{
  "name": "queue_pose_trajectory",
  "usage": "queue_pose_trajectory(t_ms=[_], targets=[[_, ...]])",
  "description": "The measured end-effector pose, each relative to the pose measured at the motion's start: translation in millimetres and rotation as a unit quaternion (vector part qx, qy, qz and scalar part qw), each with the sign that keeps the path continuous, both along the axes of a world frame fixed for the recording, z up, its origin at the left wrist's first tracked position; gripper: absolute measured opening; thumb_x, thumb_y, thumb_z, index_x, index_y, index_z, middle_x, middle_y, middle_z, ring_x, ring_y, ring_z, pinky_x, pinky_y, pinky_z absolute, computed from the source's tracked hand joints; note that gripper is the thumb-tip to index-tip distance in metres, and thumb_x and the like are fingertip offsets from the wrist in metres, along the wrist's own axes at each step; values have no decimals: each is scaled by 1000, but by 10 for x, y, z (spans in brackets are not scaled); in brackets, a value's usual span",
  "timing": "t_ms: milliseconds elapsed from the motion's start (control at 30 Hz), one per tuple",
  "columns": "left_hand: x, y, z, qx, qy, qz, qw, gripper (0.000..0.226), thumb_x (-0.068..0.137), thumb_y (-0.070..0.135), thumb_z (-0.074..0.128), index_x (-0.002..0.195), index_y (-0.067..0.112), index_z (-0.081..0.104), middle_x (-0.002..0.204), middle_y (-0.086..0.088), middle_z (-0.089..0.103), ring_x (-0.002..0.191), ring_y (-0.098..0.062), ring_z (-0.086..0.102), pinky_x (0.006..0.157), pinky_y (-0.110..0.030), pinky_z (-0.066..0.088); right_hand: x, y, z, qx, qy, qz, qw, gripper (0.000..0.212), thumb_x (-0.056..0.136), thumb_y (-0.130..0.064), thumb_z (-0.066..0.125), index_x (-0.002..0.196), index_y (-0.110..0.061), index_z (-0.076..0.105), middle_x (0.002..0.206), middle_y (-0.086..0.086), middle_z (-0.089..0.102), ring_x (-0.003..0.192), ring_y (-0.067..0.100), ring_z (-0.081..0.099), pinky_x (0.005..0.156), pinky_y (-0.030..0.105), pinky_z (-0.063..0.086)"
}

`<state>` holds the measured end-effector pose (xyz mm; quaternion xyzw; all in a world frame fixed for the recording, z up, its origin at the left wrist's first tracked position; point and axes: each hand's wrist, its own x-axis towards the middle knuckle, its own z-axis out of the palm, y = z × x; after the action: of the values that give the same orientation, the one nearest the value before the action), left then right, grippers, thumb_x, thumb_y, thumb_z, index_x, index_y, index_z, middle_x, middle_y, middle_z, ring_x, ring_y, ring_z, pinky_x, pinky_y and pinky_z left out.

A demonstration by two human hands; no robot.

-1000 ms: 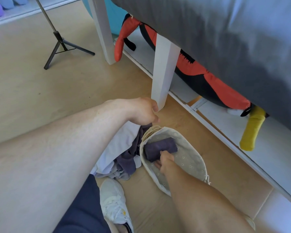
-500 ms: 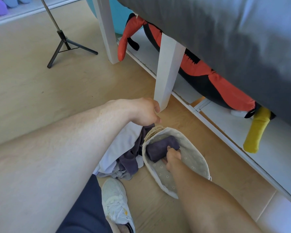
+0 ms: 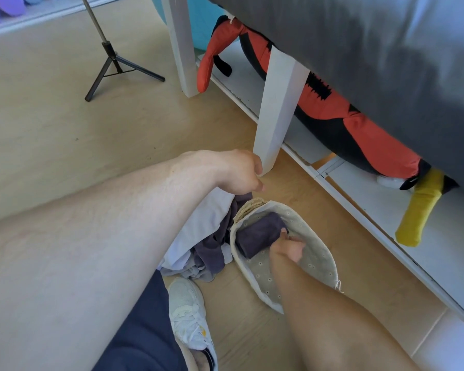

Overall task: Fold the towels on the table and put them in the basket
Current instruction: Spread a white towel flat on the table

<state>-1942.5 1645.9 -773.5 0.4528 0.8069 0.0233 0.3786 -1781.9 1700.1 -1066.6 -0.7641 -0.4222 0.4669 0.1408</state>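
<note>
Purple folded towel (image 3: pixel 260 234) under right hand (image 3: pixel 288 249) inside basket (image 3: pixel 320 263).

We see open wooden floor (image 3: pixel 65 135) to the left, broken only by a black tripod (image 3: pixel 113 62) well away from the basket (image 3: pixel 316 263). Just beyond the basket a white table leg (image 3: pixel 276 108) stands close to the left hand (image 3: pixel 233 172), and behind it a low white shelf edge (image 3: pixel 359 212) and a red-and-black plush toy (image 3: pixel 359 124) close off the right side under the grey cloth (image 3: pixel 386 49). A heap of loose towels (image 3: pixel 206 242) touches the basket's left rim, a white shoe (image 3: pixel 190 314) lies near it, and inside, the folded dark towel (image 3: pixel 260 234) fills the far end beside the right hand (image 3: pixel 289 247).
</note>
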Motion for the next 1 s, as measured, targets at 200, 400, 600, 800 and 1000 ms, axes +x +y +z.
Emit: queue_pose_trajectory(t_ms=[200, 400, 600, 800, 1000], targets=[[-67, -53, -5, 2, 3, 7, 1000, 51, 98, 41, 59, 144, 24, 48, 146, 3, 50, 131, -21, 49, 95, -27, 39, 14, -56, 49, 81, -24, 187, 979, 36, 100, -20, 57, 135, -19, 60, 126, 8, 66, 118, 30, 60, 102, 39, 46], [-161, -140, 1, -3, 17, 10, 1000, 48, 100, 37, 56, 145, 22, 48, 147, 2, 50, 133, -21, 48, 98, -25, 38, -29, -91, 68, 121, -60, 266, 954, 34, 99, -25, 54, 133, -21, 57, 121, 7, 64, 108, 25, 61, 93, 39, 50], [-255, -233, 9, -7, 14, 17, 1000, 47, 101, 31, 56, 146, 21, 47, 147, 1, 49, 132, -22, 48, 93, -25, 39, -457, -555, 583, 231, 38, 388, 892, 16, 95, -42, 59, 84, -30, 57, 79, -12, 64, 74, 11, 62, 69, 32, 50], [-359, -346, -1, -20, 21, 16, 999, 45, 101, 27, 54, 145, 24, 48, 148, 1, 50, 133, -23, 49, 100, -29, 43, -829, -1061, 605, -22, -31, 461, 887, 53, 87, -63, 57, 86, -11, 66, 74, 4, 72, 48, 18, 69, 49, 29, 55], [-374, -416, 76, -19, 16, 8, 1000, 51, 98, 5, 42, 145, 23, 48, 148, 1, 50, 134, -22, 48, 90, -24, 40, -847, -1166, 704, 61, 82, 340, 935, 25, 92, -35, 59, 72, -20, 56, 71, -3, 68, 69, 21, 69, 67, 41, 58]])
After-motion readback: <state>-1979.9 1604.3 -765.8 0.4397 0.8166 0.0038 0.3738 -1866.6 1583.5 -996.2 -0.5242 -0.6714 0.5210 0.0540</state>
